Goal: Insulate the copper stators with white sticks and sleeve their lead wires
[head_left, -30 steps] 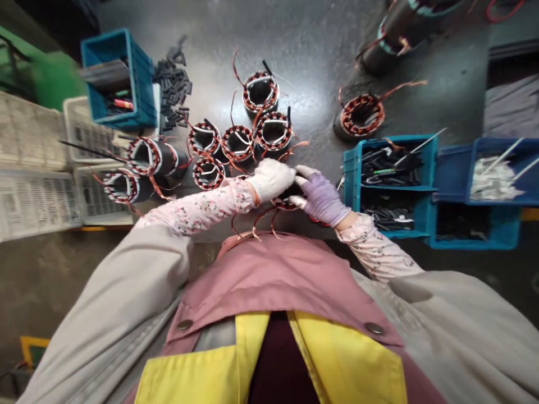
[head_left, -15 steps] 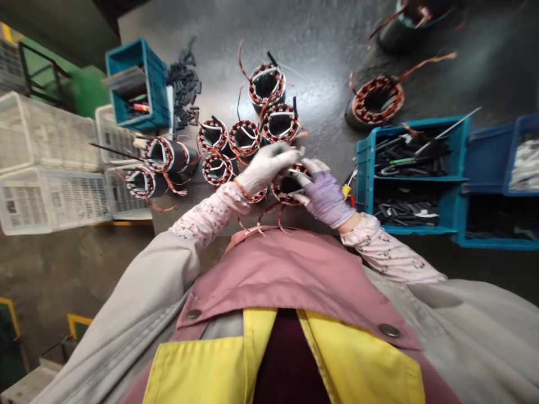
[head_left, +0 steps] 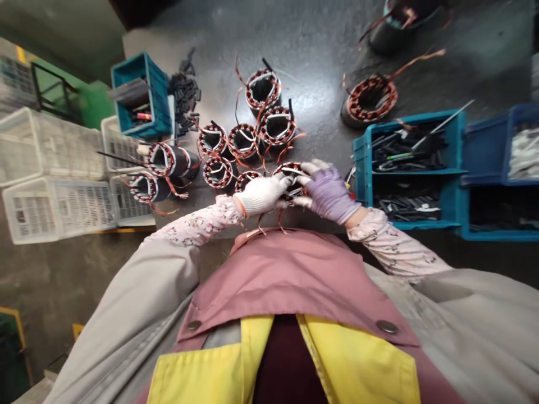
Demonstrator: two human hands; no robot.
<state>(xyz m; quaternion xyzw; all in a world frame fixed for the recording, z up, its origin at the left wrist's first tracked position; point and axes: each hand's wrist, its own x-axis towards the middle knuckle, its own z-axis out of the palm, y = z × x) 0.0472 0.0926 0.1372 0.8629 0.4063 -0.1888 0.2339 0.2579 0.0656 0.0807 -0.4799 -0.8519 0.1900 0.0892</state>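
Observation:
A motor stator [head_left: 289, 167] with copper windings and a white strip along its rim stands on the bench close to my apron. At its near left side is my left hand [head_left: 261, 194] in a white glove, the fingers closed together at the opening; what they pinch is too small to make out. My right hand [head_left: 330, 192], in a purple glove with pale fingertips, grips the same stator from the right, thumb low and fingers over the rim. Its near part is covered by my hands. Another stator [head_left: 247, 178] is partly hidden behind my left hand.
Several stators [head_left: 243, 140] with loose copper leads crowd beyond my hands. Blue bins [head_left: 415, 175] of black sleeves stand at right, near a larger stator [head_left: 370, 100]. A blue box [head_left: 155, 106], black pieces [head_left: 184, 95] and white crates [head_left: 54, 207] are at left.
My left hand has come down toward me, from above the stator to its near left side. My right hand stays at the stator's right side. The whole view has shifted slightly.

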